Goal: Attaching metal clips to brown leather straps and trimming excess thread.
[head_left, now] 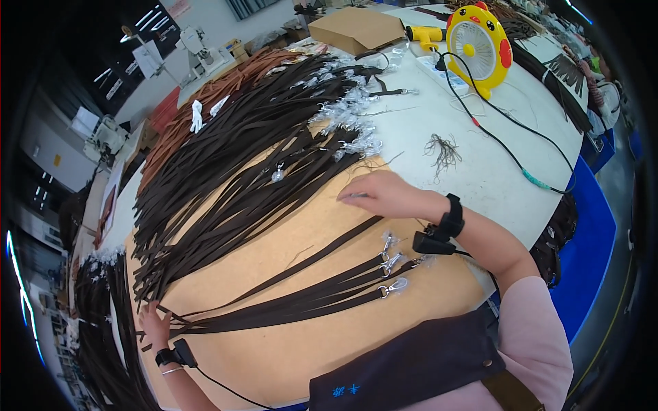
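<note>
My left hand (pixel 155 325) is at the left ends of the dark brown straps, fingers apart and touching them. Several straps (pixel 288 309) lie fanned out nearest me, with metal snap hooks (pixel 394 288) in clear plastic at their right ends. One separate strap (pixel 301 265) runs from beside my left hand up toward my right wrist. Above the board, my right hand (pixel 380 193) is closed, with a small greyish thing at its fingertips that I cannot make out. Just beyond it lies a large heap of dark straps (pixel 233 137), its hooks wrapped in plastic.
A tan board (pixel 274 363) covers the near table. Reddish-brown straps (pixel 164 154) lie behind the heap. A yellow fan (pixel 473 51) with a black cable (pixel 504 147), a cardboard box (pixel 356 31) and loose threads (pixel 444 151) are on the white table. A person (pixel 606 103) is at far right.
</note>
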Motion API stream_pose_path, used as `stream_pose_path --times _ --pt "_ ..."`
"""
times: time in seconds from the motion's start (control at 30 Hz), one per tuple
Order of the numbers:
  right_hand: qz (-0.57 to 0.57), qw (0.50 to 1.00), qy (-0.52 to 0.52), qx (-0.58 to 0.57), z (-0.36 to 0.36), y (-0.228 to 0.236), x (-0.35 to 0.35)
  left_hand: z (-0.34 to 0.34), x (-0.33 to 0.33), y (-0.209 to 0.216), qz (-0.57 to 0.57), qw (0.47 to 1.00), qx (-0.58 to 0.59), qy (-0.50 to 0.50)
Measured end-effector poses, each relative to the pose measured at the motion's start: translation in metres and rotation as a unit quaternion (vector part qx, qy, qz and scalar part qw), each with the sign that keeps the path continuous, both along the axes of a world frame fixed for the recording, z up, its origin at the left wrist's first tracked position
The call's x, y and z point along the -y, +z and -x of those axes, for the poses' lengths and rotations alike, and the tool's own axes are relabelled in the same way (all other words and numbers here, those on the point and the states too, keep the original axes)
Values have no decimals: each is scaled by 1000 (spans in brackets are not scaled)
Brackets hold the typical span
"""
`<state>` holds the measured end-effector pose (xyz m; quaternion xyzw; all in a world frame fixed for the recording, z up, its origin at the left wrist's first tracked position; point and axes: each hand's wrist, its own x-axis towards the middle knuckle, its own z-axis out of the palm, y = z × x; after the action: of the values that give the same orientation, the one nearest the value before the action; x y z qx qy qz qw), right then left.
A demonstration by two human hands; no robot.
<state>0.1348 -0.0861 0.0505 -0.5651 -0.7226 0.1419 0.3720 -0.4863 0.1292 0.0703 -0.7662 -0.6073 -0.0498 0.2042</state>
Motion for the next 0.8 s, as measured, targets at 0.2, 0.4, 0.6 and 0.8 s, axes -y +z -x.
stream_pose_path --times 0.2,0.4,0.6,0.8 --pt "102 982 -125 95 -35 -9 44 -249 94 23 205 874 291 -332" --pt "139 976 -156 58 -38 -19 63 -432 161 -4 314 772 304 -461" --pt "164 974 -114 -104 -45 -38 62 -465 158 -51 306 781 287 -462" --pt "107 983 -102 -108 -35 -48 56 -474 171 -46 288 817 302 -399"
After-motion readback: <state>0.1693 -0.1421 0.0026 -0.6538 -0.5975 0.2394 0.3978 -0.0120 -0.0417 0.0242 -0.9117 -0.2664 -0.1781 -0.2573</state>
